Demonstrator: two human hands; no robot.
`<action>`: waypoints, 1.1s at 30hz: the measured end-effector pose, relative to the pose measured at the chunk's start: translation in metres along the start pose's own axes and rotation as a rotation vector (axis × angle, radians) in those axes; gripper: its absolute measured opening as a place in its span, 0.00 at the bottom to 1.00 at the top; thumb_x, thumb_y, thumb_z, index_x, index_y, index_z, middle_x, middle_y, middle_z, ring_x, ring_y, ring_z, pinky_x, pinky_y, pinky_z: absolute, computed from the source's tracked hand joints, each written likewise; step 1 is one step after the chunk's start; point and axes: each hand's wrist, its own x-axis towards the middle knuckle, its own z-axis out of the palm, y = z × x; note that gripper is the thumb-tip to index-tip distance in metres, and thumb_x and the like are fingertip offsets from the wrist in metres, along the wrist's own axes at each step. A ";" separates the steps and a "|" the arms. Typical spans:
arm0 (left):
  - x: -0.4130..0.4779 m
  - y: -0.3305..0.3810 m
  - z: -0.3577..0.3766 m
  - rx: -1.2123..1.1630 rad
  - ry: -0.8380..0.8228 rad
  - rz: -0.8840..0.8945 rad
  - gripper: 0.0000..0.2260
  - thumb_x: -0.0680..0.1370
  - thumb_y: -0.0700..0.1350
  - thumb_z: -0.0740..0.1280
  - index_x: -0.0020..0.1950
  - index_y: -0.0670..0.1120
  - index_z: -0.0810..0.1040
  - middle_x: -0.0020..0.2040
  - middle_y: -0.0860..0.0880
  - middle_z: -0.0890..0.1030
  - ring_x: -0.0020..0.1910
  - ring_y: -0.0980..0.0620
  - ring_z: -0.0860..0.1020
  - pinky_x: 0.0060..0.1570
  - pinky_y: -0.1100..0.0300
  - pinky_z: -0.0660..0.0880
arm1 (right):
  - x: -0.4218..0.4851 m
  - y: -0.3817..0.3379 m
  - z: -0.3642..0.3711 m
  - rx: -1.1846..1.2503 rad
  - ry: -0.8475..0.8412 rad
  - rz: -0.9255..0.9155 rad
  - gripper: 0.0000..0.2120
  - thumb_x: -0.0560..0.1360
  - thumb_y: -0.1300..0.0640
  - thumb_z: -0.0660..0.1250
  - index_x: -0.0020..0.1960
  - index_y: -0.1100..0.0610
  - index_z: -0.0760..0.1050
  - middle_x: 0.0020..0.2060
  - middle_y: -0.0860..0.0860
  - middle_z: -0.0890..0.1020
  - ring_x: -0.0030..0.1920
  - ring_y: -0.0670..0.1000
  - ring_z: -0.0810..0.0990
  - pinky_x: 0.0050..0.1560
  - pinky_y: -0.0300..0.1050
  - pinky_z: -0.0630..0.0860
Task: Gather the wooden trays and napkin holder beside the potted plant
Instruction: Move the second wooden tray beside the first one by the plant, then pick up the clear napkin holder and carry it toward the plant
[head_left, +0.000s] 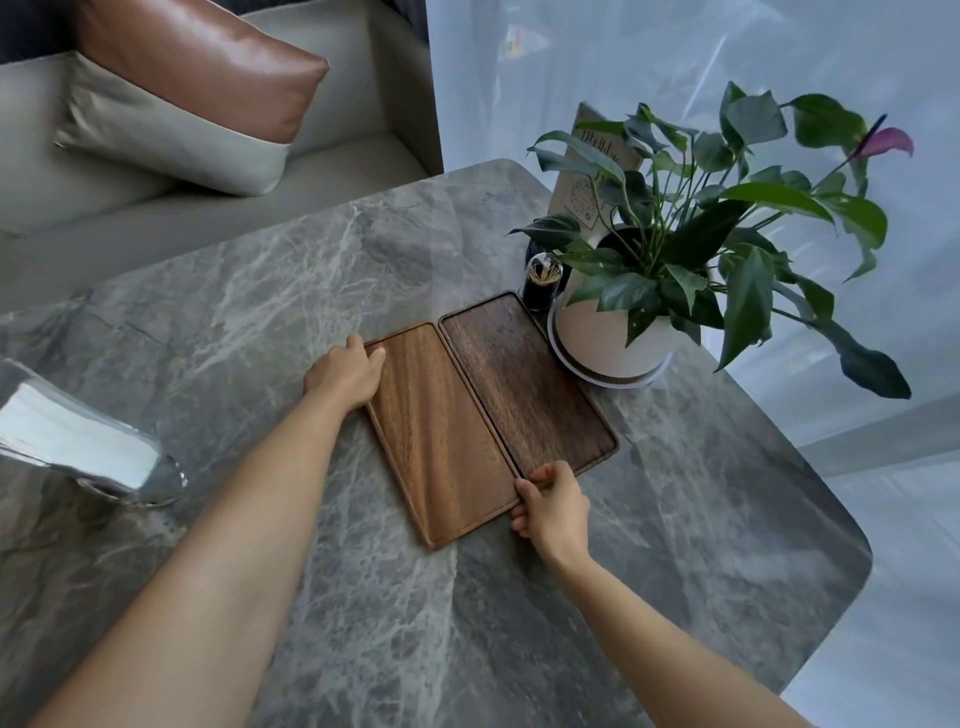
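The right hand (551, 506) pinches the near edge where the lighter tray (441, 431) meets the darker tray (524, 382), probably to line them up. Farther off, the left hand (345, 376) grips the lighter tray's outer rim, steadying it. Beyond the trays stands the potted plant (613, 332); the napkin holder (78, 441) sits well left of the left hand on the surface (260, 291), not yet gathered.

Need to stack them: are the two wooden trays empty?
Empty: the lighter tray and darker tray show only bare wood grain inside.
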 end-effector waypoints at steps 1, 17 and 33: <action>0.000 0.000 0.000 0.001 -0.004 0.004 0.24 0.81 0.55 0.48 0.69 0.39 0.62 0.66 0.35 0.72 0.63 0.36 0.71 0.58 0.47 0.70 | 0.000 0.000 0.000 0.007 0.000 0.006 0.07 0.75 0.61 0.62 0.40 0.54 0.67 0.26 0.52 0.77 0.23 0.50 0.74 0.38 0.54 0.78; -0.047 -0.018 -0.034 0.056 0.064 0.175 0.23 0.81 0.54 0.51 0.73 0.43 0.58 0.71 0.40 0.66 0.69 0.40 0.64 0.65 0.45 0.65 | -0.023 -0.027 -0.009 -0.249 0.069 -0.114 0.08 0.76 0.53 0.62 0.50 0.59 0.70 0.44 0.59 0.82 0.45 0.59 0.80 0.48 0.56 0.78; -0.130 -0.165 -0.136 0.094 0.487 0.207 0.28 0.80 0.55 0.52 0.77 0.49 0.47 0.79 0.48 0.47 0.78 0.51 0.47 0.75 0.50 0.44 | -0.109 -0.179 0.081 -0.558 -0.127 -0.938 0.35 0.76 0.49 0.61 0.75 0.59 0.46 0.76 0.57 0.52 0.76 0.53 0.49 0.73 0.45 0.50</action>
